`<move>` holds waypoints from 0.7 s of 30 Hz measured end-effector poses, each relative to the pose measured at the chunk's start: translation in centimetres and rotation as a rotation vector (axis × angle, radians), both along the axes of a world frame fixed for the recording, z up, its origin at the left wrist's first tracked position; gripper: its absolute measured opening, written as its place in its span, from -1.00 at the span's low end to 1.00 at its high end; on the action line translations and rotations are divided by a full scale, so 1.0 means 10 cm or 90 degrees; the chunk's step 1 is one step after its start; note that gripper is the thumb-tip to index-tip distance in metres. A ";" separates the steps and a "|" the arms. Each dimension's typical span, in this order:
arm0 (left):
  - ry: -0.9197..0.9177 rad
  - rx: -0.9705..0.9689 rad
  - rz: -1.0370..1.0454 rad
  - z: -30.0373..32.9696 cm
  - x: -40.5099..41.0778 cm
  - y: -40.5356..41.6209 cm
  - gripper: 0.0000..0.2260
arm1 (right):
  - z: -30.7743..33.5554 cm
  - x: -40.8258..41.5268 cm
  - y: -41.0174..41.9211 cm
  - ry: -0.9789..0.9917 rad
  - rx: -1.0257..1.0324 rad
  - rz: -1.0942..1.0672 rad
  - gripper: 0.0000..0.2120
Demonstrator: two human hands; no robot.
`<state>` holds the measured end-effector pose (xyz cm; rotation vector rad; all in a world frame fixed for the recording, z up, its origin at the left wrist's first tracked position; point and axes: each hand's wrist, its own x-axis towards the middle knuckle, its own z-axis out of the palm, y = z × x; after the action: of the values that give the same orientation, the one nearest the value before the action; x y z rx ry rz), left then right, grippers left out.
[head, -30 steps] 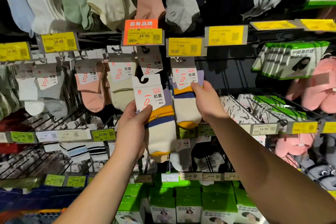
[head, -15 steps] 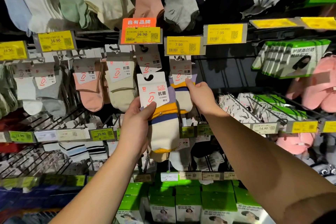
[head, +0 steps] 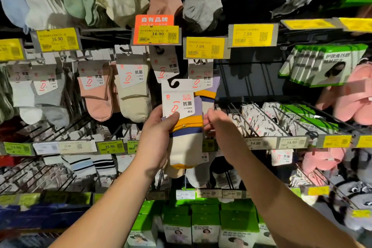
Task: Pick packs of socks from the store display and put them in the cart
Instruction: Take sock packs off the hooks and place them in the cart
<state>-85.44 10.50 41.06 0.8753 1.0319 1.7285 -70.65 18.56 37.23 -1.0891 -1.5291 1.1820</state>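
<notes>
Store shelving fills my view. Nearest, green boxes (head: 177, 225) stand below my forearms. My left hand (head: 156, 137) grips one striped sock pack (head: 184, 127), thumb on its card. My right hand (head: 218, 125), fingers curled, pinches its right edge. Behind hangs a second matching pack (head: 207, 94) under a 7.99 price tag (head: 205, 47).

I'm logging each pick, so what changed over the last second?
The right hand slid down off the hanging striped sock pack and now hovers beside it with curled fingers, holding nothing. The left hand still grips the loose cream sock pack with orange and purple stripes. The hanging pack remains under the yellow 7.99 tag.
</notes>
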 end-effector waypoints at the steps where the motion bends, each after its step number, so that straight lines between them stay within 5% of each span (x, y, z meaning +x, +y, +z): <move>1: 0.012 -0.002 -0.003 0.00 0.01 0.01 -0.74 | 0.01 -0.01 -0.11 0.010 0.005 0.022 -0.76; 4: 0.037 -0.007 -0.009 -0.01 0.08 0.05 -0.73 | 0.09 -0.01 -0.32 0.009 0.043 0.048 -0.71; 7: 0.079 -0.013 -0.029 0.00 0.13 0.07 -0.74 | 0.19 -0.03 -0.32 -0.034 0.092 0.034 -0.34; 13: 0.185 -0.022 -0.045 0.00 0.09 0.16 -0.75 | 0.27 0.07 -0.16 -0.019 0.089 -0.052 -0.80; 21: 0.246 -0.013 0.000 0.07 0.07 0.27 -0.96 | 0.41 0.03 -0.02 0.104 0.048 -0.025 -0.68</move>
<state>-84.72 13.21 41.78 1.2280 1.2954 1.5783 -70.37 18.36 41.33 -0.9446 -1.4084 1.1487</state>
